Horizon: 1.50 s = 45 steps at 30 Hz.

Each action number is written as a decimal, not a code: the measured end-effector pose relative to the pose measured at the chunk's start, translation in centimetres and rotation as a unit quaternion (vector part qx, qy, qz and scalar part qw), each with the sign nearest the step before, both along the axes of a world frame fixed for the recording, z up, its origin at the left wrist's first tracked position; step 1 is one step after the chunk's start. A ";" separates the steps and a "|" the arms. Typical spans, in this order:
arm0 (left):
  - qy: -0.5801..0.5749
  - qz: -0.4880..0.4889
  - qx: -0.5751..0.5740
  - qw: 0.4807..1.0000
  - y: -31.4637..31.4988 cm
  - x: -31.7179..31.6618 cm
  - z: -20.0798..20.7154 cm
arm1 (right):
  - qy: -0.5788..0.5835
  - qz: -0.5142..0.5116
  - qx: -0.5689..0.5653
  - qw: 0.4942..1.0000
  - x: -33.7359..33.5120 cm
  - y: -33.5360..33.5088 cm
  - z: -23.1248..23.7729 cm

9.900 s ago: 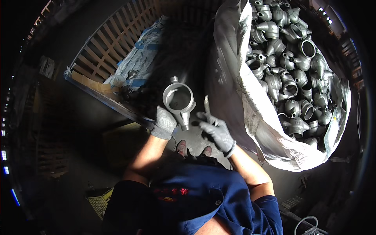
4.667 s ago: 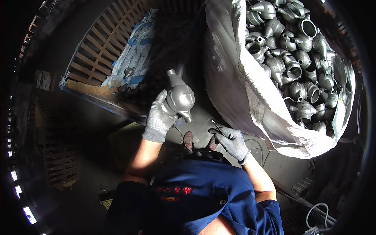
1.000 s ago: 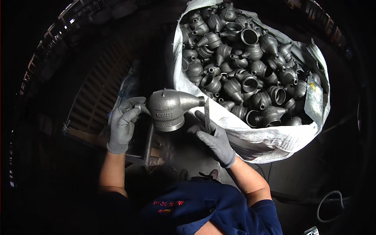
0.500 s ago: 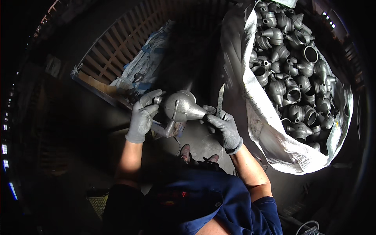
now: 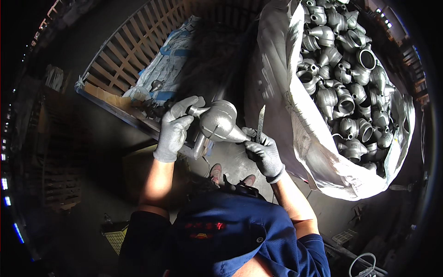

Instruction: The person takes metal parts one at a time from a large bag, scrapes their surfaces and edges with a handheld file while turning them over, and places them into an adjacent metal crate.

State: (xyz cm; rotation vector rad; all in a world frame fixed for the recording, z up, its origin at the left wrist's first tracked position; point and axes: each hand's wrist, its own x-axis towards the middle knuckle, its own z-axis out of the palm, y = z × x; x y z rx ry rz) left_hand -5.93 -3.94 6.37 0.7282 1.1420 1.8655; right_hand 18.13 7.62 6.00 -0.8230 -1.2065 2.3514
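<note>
Between my two grey-gloved hands is a rounded grey metal casting [image 5: 218, 122], with a spout-like neck at either side and a wider collar at the top. My left hand [image 5: 172, 134] closes its thumb and fingers on the left neck. The tapered right end rests in the fingers of my right hand [image 5: 266, 157]. That same hand also holds a flat, narrow metal file [image 5: 260, 121], its pointed tip standing up past the fingers. My right fingers partly hide the casting's end and the file's lower part.
A large white bulk bag [image 5: 304, 134] full of similar grey castings [image 5: 344, 101] stands at the right. At the far left a slatted crate [image 5: 122, 57] holds white-and-blue sheeting [image 5: 166, 69] with a few castings. Beneath the casting stands a metal post [image 5: 199, 147]. A yellow basket [image 5: 116, 238] sits lower left.
The casting has turned and tilted between my hands, showing more of its left neck. My left hand has moved slightly right. The file stays in my right hand.
</note>
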 end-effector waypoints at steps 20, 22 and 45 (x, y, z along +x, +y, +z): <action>0.051 -0.030 -0.042 0.997 1.7 1.4 1.5 | 0.034 0.011 -0.163 0.986 1.4 0.2 -3.0; 0.056 -0.005 -0.045 0.997 1.7 1.0 1.1 | 0.036 0.020 -0.122 0.992 0.9 0.0 -2.2; -0.070 0.101 -0.086 0.989 1.5 1.6 -2.5 | -0.072 0.037 0.073 0.994 0.4 -1.4 -0.4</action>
